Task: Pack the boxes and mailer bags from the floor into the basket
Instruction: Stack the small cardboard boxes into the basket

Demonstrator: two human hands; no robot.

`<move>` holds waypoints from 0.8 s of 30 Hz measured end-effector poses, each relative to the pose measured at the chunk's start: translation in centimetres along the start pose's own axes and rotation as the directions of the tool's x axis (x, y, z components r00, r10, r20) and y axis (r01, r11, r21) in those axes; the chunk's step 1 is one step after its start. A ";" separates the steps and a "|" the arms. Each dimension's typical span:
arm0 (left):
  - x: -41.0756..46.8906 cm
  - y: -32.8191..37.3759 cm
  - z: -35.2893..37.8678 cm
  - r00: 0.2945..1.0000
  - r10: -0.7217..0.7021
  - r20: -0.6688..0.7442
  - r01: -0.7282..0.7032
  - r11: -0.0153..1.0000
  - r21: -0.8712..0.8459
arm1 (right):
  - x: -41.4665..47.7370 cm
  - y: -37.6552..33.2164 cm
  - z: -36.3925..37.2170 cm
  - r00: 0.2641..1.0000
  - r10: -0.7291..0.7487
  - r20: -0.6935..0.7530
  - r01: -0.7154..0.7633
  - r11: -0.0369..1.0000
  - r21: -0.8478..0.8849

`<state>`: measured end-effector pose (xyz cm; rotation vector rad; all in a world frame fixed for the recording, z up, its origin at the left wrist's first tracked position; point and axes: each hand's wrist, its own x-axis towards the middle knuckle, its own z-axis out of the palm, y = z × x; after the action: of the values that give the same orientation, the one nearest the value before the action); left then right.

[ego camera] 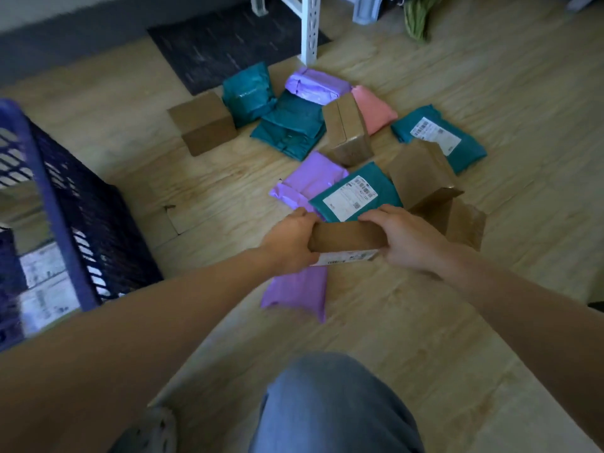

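Gripping a small brown cardboard box at its two short ends, the left hand and the right hand hold it clear of the pale wooden floor, near the middle of the floor area in view. The fingers of both hands curl round the box ends. The long axis of the box runs left to right across the view. Its face bearing a white label is turned down and toward the person.

Directly beneath the box lies a purple mailer bag, with its long axis running away from the person. Just beyond the box, a teal mailer bag with a white label lies flat and overlaps a second purple mailer bag. Just beside the right hand, a tilted brown box leans above a lower brown box.

Farther out on the floor:
- an upright brown box and a squat brown box;
- two plain teal mailer bags;
- a lilac mailer bag and a pink mailer bag;
- a labelled teal mailer bag at the right of the group.

A dark mat and a white perforated post stand beyond them.

A dark blue plastic lattice basket stands at the left, well apart from the held box, with white-labelled parcels inside. Between the basket and the held box, a flat cardboard scrap lies on the floor. A knee in blue jeans fills the near edge.
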<state>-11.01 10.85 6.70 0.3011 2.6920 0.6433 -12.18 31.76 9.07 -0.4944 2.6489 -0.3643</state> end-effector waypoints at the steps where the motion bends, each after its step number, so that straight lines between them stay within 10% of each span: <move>1: -0.7 -0.7 -1.2 0.999 -0.002 -0.032 0.002 1.000 0.009 | 0.3 -1.3 -0.4 1.000 -0.014 -0.026 0.014 1.000 0.004; 24: -29.1 -15.5 -25.6 0.901 -0.179 -0.396 0.302 0.914 0.272 | -0.4 -37.8 -7.3 0.832 -0.530 -0.165 0.481 0.836 -0.263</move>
<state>3.86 -21.03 29.17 -0.0919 3.1229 0.1825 -4.32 -0.91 27.83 -1.3187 2.7569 -0.3074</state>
